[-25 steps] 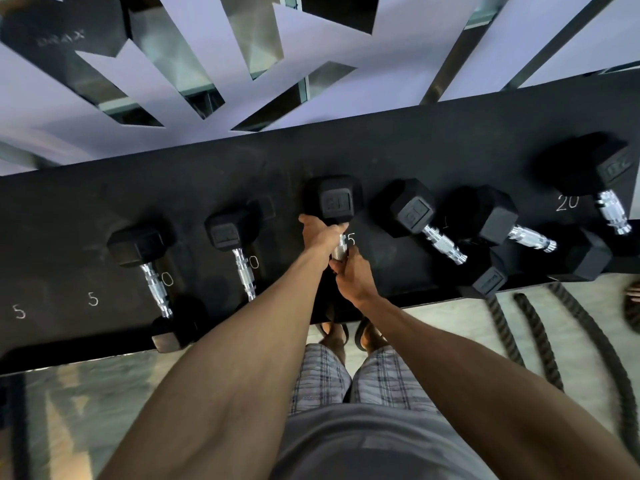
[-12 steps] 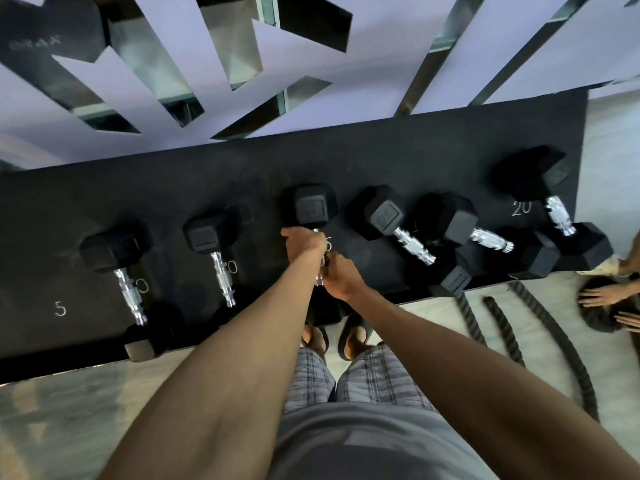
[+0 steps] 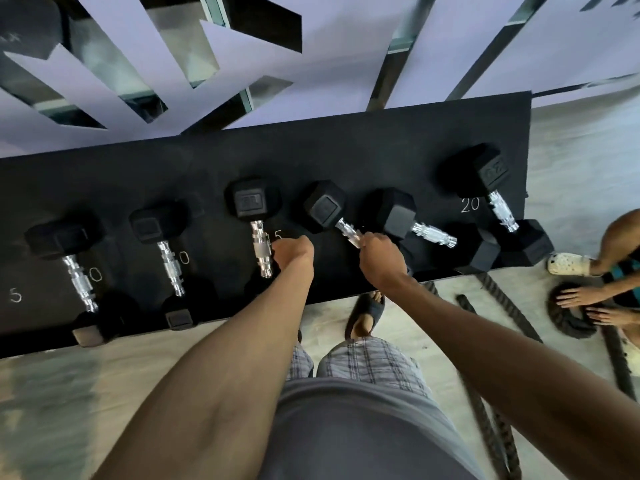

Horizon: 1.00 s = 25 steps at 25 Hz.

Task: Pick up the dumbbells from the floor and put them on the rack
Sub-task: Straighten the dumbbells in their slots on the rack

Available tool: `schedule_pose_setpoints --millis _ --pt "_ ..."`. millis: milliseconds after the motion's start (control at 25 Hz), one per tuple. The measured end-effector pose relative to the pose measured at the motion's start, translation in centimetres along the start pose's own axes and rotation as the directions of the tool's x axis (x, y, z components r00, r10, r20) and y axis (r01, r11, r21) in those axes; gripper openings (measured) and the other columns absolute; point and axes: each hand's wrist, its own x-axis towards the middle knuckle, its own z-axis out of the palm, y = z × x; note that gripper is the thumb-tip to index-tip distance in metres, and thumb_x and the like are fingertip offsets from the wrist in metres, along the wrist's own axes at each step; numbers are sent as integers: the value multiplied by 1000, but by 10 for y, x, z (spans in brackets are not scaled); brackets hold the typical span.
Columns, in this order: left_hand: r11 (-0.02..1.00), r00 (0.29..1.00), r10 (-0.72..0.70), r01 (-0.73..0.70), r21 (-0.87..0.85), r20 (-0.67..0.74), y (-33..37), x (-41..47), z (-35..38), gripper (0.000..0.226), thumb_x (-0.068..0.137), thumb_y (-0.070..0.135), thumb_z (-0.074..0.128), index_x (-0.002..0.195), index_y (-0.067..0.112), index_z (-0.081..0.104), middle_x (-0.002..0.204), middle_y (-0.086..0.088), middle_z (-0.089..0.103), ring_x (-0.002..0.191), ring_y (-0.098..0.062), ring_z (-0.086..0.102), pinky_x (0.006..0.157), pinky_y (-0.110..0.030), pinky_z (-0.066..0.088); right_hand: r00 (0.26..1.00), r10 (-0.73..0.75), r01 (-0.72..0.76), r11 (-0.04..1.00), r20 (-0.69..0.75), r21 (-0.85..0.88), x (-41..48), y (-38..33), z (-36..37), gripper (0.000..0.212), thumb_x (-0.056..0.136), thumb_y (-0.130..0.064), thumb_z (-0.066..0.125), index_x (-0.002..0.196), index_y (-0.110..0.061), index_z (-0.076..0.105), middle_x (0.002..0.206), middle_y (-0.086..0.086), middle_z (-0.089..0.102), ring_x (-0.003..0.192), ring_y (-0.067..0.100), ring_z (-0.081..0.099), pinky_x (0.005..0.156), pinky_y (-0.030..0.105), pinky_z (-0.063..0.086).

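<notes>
A long black rack (image 3: 346,157) with white weight numbers carries several black hex dumbbells with chrome handles. My left hand (image 3: 292,252) is curled in a fist just right of the handle of the third dumbbell (image 3: 254,202), and that handle shows in full beside it. My right hand (image 3: 379,258) grips the lower end of the handle of the fourth dumbbell (image 3: 325,206), which lies tilted. Its near head is hidden under my hand. Two more dumbbells (image 3: 394,213) (image 3: 488,171) lie further right by the number 20.
Two smaller dumbbells (image 3: 65,237) (image 3: 156,221) sit at the rack's left. Thick battle ropes (image 3: 485,341) trail over the pale floor on the right, where another person (image 3: 588,299) crouches with hands on a coiled rope. My sandalled foot (image 3: 367,313) stands at the rack's edge.
Both hands held the third dumbbell's handle before. My left hand has come off it to the right, and my right hand has moved right onto the fourth dumbbell's handle.
</notes>
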Motion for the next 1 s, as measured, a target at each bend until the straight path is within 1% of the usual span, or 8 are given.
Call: schedule_pose_setpoints --millis 120,200,280,400,520,680,840,1000 --pt "980 986 -55 83 -179 156 -11 -20 37 14 88 12 57 95 1 61 91 -12 66 80 -24 65 73 -32 55 996 -61 65 996 57 -65 -2 30 -5 23 91 -10 45 111 -5 56 113 15 63 106 35 59 87 41 45" --pt "963 974 -53 108 -247 219 -10 -34 61 13 88 11 60 76 7 59 80 -8 63 69 -18 59 63 -27 48 994 -85 90 994 71 -69 0 40 -4 25 93 -14 47 115 -5 55 115 15 62 107 34 60 87 40 46" --pt "946 972 -51 121 -302 230 -8 -41 76 9 86 12 64 80 6 60 91 -11 67 81 -23 65 69 -31 52 990 -124 128 989 66 -70 1 43 0 27 93 -16 51 118 -5 53 117 16 60 108 34 60 87 41 47" --pt "908 975 -65 146 -392 213 -6 -35 88 18 83 14 69 95 7 57 103 -14 68 96 -27 67 92 -38 54 980 -194 196 978 37 -69 -3 48 15 35 92 -15 54 125 -4 50 119 17 57 107 33 59 92 40 47" --pt "848 952 -90 227 -479 292 0 -24 92 14 88 12 68 89 4 57 87 -9 65 80 -21 64 91 -37 54 970 -241 243 957 32 -160 -4 52 31 43 92 -16 55 131 -2 46 119 15 59 110 30 58 98 38 42" --pt "853 943 -105 249 -459 316 3 -22 97 19 90 19 68 83 4 59 76 -5 65 68 -17 62 88 -37 55 987 -147 157 962 64 -224 8 33 27 40 85 -17 66 119 -4 48 112 15 64 105 29 62 92 39 45" --pt "882 940 -117 247 -402 321 2 -17 100 22 88 25 70 80 5 64 77 -4 66 70 -19 64 90 -39 56 997 -26 35 989 66 -141 12 22 24 33 91 -14 58 120 -4 47 116 16 63 108 30 61 96 39 45" --pt "933 948 -103 197 -300 302 8 -15 99 22 87 25 71 82 5 66 78 -4 67 75 -19 65 89 -37 56 997 14 -8 997 74 -72 12 21 20 37 89 -14 61 121 -5 46 122 16 61 114 30 58 98 38 43"
